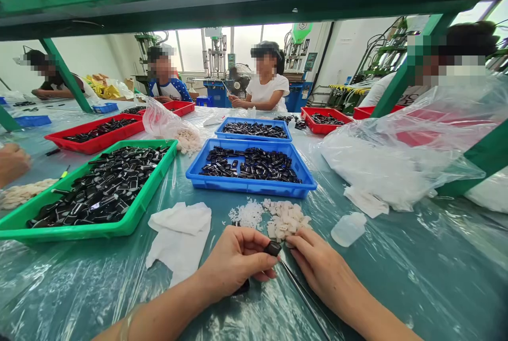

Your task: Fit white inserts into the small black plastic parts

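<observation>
Between the thumb and fingers of my left hand is a small black plastic part. My right hand reaches to the near edge of a pile of beige flat pieces, its fingertips drawn together; what they pinch, if anything, is too small to make out. Metal tweezers extend from near the black part down along the inner side of my right hand. Beside the beige pile lies a smaller heap of white translucent bits. Another dark piece shows partly under my left hand.
A blue tray of black parts stands ahead, another blue tray behind it. On the left are a green tray, a white cloth and red trays. A small translucent bottle and plastic bags lie right. Several people sit opposite.
</observation>
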Action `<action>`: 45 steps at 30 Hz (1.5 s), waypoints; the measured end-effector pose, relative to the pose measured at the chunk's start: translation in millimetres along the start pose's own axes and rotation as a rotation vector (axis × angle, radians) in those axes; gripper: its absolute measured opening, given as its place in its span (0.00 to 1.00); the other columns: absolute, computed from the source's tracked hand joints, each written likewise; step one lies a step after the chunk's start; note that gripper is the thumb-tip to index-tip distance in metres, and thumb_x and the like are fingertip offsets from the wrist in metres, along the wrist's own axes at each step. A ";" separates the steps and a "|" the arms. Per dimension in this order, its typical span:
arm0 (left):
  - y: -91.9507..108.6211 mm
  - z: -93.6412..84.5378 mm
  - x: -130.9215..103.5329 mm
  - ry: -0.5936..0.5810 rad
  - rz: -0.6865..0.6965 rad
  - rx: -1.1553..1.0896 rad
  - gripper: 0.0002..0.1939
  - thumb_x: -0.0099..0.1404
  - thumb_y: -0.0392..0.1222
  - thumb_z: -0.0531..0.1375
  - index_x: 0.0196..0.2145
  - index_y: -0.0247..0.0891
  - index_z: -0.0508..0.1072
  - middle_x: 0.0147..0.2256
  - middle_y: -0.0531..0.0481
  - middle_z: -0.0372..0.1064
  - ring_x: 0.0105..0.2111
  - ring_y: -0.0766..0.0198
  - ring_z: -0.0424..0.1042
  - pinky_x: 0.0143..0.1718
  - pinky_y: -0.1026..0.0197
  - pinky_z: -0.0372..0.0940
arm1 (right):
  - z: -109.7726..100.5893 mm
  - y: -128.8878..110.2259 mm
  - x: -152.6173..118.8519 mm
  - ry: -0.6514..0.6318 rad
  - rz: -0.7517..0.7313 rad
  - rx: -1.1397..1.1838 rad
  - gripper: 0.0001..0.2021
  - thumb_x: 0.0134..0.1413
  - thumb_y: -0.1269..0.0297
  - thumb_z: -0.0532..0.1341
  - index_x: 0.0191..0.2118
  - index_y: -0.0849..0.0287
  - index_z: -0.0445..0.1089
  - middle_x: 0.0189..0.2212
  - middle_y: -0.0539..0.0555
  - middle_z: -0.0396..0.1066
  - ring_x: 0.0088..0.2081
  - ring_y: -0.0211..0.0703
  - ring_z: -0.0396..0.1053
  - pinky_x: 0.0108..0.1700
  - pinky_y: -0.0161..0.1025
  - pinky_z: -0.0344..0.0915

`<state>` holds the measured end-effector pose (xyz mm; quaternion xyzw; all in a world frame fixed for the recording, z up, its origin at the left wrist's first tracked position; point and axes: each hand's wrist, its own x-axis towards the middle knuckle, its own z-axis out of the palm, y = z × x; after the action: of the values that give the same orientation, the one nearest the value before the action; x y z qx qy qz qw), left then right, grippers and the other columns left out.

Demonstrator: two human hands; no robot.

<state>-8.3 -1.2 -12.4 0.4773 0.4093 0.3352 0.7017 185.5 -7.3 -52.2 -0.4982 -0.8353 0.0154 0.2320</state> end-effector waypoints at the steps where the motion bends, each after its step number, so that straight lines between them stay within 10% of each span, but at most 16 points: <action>1: -0.1 0.0 -0.3 -0.006 0.000 0.001 0.14 0.44 0.44 0.68 0.27 0.31 0.74 0.27 0.46 0.72 0.23 0.67 0.70 0.24 0.67 0.64 | 0.0 0.3 -0.1 -0.006 0.006 0.005 0.12 0.59 0.69 0.46 0.31 0.57 0.65 0.28 0.56 0.66 0.29 0.43 0.67 0.29 0.39 0.67; 22: -10.7 4.1 2.3 -0.142 -0.098 0.067 0.11 0.47 0.38 0.65 0.28 0.29 0.73 0.19 0.51 0.68 0.19 0.70 0.68 0.23 0.68 0.65 | -29.3 -34.8 -9.6 0.191 0.108 0.724 0.08 0.50 0.71 0.61 0.33 0.51 0.75 0.27 0.48 0.74 0.29 0.36 0.71 0.31 0.29 0.67; 45: -13.9 3.9 -0.8 -0.167 -0.093 0.066 0.11 0.46 0.41 0.65 0.26 0.29 0.73 0.16 0.52 0.67 0.16 0.70 0.67 0.19 0.70 0.63 | -23.5 -38.1 -13.3 0.100 0.149 0.754 0.07 0.51 0.71 0.60 0.28 0.55 0.74 0.29 0.51 0.70 0.30 0.37 0.70 0.31 0.29 0.66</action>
<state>-4.0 -7.9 -24.5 0.5070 0.3819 0.2475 0.7320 168.8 -42.4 -26.4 -0.4373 -0.7203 0.3139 0.4375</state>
